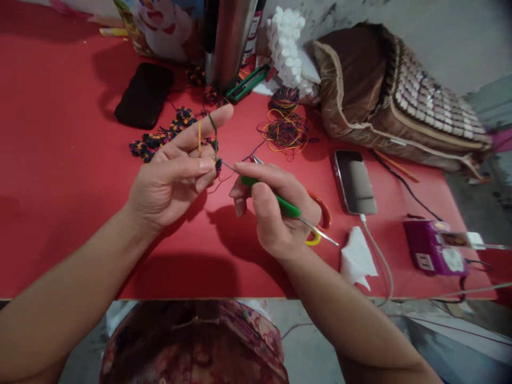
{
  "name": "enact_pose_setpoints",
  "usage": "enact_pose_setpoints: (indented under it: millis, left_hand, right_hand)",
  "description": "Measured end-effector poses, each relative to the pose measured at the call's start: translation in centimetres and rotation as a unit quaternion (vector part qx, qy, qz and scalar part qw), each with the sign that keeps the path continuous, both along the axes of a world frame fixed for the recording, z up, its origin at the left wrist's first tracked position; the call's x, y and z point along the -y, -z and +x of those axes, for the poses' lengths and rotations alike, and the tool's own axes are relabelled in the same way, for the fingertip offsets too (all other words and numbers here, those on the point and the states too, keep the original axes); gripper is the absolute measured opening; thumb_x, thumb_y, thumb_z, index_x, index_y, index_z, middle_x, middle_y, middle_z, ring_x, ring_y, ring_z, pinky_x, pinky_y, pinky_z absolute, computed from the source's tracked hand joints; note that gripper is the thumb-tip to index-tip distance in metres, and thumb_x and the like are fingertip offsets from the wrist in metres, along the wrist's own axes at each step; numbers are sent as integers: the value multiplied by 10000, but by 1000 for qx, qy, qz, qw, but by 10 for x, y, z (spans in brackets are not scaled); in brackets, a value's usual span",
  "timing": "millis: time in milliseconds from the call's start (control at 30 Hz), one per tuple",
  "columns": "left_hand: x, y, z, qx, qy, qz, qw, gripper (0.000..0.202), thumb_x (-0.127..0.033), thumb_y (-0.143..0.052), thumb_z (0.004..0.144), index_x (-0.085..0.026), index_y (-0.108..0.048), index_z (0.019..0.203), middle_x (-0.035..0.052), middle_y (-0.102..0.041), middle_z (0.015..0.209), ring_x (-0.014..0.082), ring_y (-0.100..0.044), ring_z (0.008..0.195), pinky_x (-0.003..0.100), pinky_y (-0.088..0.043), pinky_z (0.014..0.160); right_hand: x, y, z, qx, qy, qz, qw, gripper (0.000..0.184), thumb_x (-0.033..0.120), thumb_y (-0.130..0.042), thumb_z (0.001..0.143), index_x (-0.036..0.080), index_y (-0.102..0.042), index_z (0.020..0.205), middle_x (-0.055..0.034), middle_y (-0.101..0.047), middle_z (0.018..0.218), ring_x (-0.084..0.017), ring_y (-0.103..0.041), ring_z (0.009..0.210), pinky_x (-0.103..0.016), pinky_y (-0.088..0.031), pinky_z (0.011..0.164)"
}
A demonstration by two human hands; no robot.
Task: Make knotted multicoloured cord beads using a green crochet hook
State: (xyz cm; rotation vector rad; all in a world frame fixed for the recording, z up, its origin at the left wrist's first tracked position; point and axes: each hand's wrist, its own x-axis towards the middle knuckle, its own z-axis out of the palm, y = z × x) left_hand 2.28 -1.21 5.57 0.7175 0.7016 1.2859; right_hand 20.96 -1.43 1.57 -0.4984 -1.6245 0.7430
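Between the thumb and fingers of my left hand (176,165) a small dark multicoloured crochet piece (218,164) is pinched. Yarn (215,130), green and orange in places, loops round the raised index finger. My right hand (280,205) grips a crochet hook (288,207) by its green handle, with the thin metal tip pointing at the crochet piece. Whether the tip is inside a stitch I cannot tell. Finished-looking crocheted strips (160,136) lie behind my left hand. A loose tangle of multicoloured yarn (286,130) rests beyond my right hand. Scissors (322,210) are partly hidden under that hand.
A black phone (144,96) lies at the back left. Behind stand a steel flask (232,42) and a green box cutter (248,84). To the right are a brown bag (360,90), a charging phone (354,181), a crumpled tissue (357,258) and a purple power adapter (434,248).
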Motion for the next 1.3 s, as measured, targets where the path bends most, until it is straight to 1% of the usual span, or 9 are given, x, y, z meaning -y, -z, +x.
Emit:
enact_pose_setpoints:
  millis: [100, 200, 367, 567, 767, 833, 1000, 1100, 1300]
  left_hand:
    - [-2, 1, -2, -4, 2, 7, 1000, 498, -160, -879, 735, -234, -840, 1226, -55, -509, 569, 147, -449, 565, 320, -444, 627]
    - [-3, 4, -1, 15, 2, 17, 1000, 495, -158, -853, 760, -198, -830, 1252, -52, -491, 553, 149, -451, 568, 320, -440, 647]
    - [-4, 6, 1, 47, 16, 12, 999, 510, -153, -827, 785, -178, -812, 1294, -74, -464, 557, 129, -333, 535, 300, -416, 576]
    - [-5, 11, 4, 81, 17, 58, 995, 493, -118, -886, 823, -169, -818, 1309, -78, -504, 608, 107, -371, 543, 283, -412, 554]
    - [-1, 15, 8, 32, 8, 52, 998, 502, -179, -947, 827, -250, -839, 1312, -63, -562, 644, 122, -466, 571, 305, -439, 588]
    - [0, 16, 10, 6, -12, 61, 998, 520, -214, -971, 824, -264, -844, 1326, -57, -587, 654, 121, -479, 579, 312, -445, 605]
    - [3, 21, 22, -13, -65, 102, 993, 398, -225, -959, 837, -318, -904, 1220, -58, -628, 664, 106, -504, 578, 271, -446, 599]
    - [4, 21, 26, 14, -66, 66, 996, 376, -203, -920, 848, -296, -882, 1210, -59, -579, 668, 117, -487, 597, 287, -437, 604]
    - [4, 9, 17, 52, -30, -31, 998, 416, -136, -818, 821, -169, -796, 1235, -71, -447, 661, 115, -391, 583, 289, -420, 595]
  right_hand:
    - [2, -5, 0, -4, -4, -19, 1000, 306, 216, -678, 1103, 314, -841, 1344, -7, -844, 922, -108, -694, 551, -254, -633, 572]
    - [6, -6, 1, 21, -21, -26, 999, 346, 157, -686, 1076, 293, -816, 1366, -16, -854, 974, -97, -685, 560, -239, -602, 543]
    - [11, -4, 3, 54, -2, -22, 998, 384, 175, -649, 1097, 331, -779, 1423, -9, -855, 1033, -107, -668, 575, -302, -683, 696]
    - [15, -2, 0, 63, 27, -33, 997, 367, 255, -601, 1154, 394, -747, 1461, -2, -838, 1064, -130, -718, 671, -364, -717, 873]
    - [17, 4, -1, 56, 52, -60, 995, 315, 335, -645, 1153, 422, -730, 1444, 12, -814, 954, -164, -727, 692, -339, -705, 738]
    - [16, 3, -1, 66, 56, -53, 995, 299, 325, -618, 1162, 402, -735, 1427, 8, -811, 958, -169, -730, 695, -352, -710, 751]
    - [16, 0, -8, 145, 156, 12, 977, 222, 294, -610, 1164, 320, -749, 1335, -35, -829, 1055, -198, -813, 885, -357, -705, 863]
    - [16, -2, -13, 176, 186, 44, 966, 229, 291, -566, 1183, 300, -718, 1355, -41, -836, 1088, -213, -825, 977, -365, -695, 898]
    - [11, -5, -7, 173, 86, 83, 978, 333, 190, -539, 1165, 282, -633, 1471, -15, -856, 1119, -188, -816, 937, -359, -692, 907]
